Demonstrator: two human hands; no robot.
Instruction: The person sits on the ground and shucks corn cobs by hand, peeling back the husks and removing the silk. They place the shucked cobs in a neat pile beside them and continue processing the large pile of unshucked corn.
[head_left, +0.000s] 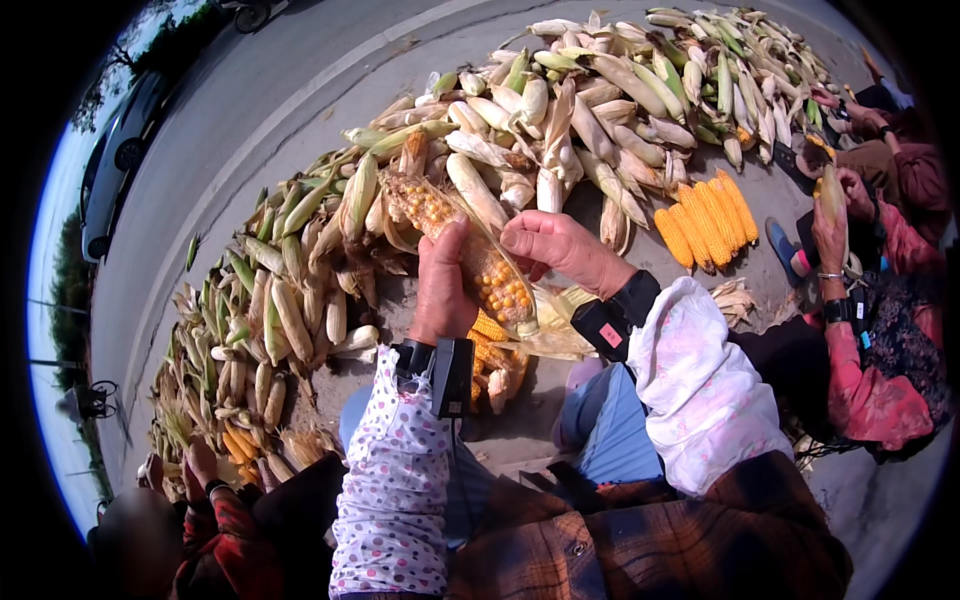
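Observation:
My left hand (444, 289) is wrapped around a partly husked ear of corn (495, 281), its thumb on the cob. Yellow kernels sit sparsely on this ear, with bare patches between them. A pale husk leaf (514, 262) runs along its right side, and more peeled husk (559, 319) spreads below. Beside that leaf, my right hand (562, 247) has its fingers curled and its thumb at the leaf's edge. Whether it pinches the leaf is unclear. Husked yellow ears (487, 349) lie beneath the held ear, between my knees, partly hidden by my left hand and wrist.
A long heap of unhusked corn (525, 112) curves around in front. Husked ears (709, 221) lie in a row at the right. Co-workers' hands (829, 232) hold corn there; another person's hands (199, 461) are at lower left. A car (120, 157) stands on the road.

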